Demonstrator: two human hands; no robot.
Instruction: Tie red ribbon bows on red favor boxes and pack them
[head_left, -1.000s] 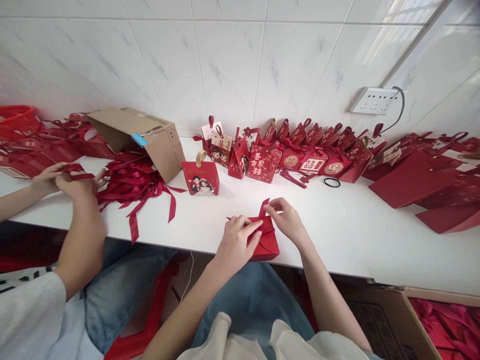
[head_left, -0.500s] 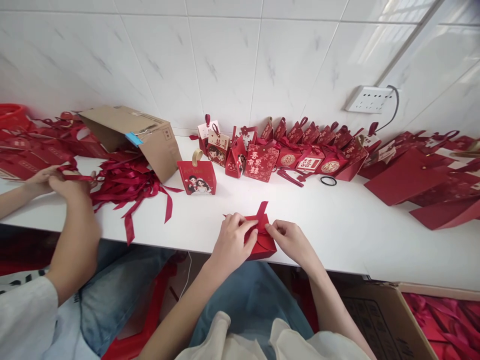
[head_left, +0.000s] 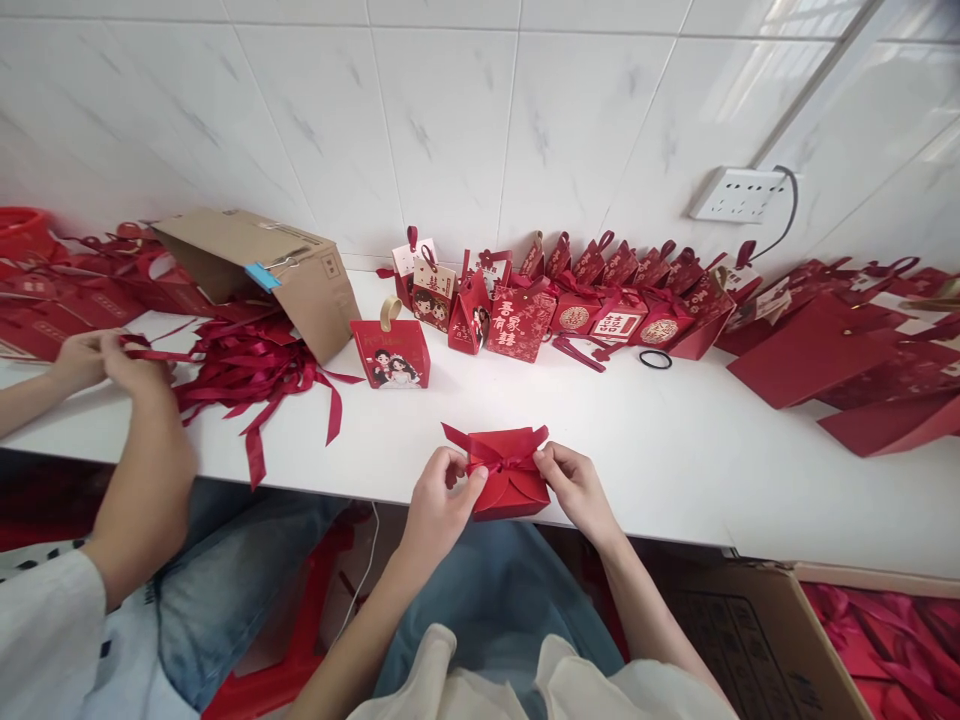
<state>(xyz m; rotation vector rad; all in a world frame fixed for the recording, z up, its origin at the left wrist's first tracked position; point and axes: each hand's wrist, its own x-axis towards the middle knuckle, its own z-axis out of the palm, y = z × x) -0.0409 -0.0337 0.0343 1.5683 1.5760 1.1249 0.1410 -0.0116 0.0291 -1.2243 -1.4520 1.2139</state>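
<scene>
While both hands [head_left: 442, 495] [head_left: 571, 485] pinch its ribbon [head_left: 501, 461], box [head_left: 510, 487] sits between.

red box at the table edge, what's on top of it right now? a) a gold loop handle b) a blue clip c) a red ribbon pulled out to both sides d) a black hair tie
c: the red box has a red ribbon knotted on top, with the left hand and right hand each pinching an end.

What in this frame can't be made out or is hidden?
Head view only:
- Red box: contents unseen, flaps shut; near side partly behind the left hand and right hand.
- Ribbon ends pinched by both hands; knot too small to judge.
- Floor carton: cut off by the bottom edge.
- Co-worker's hands: held item mostly covered.
</scene>
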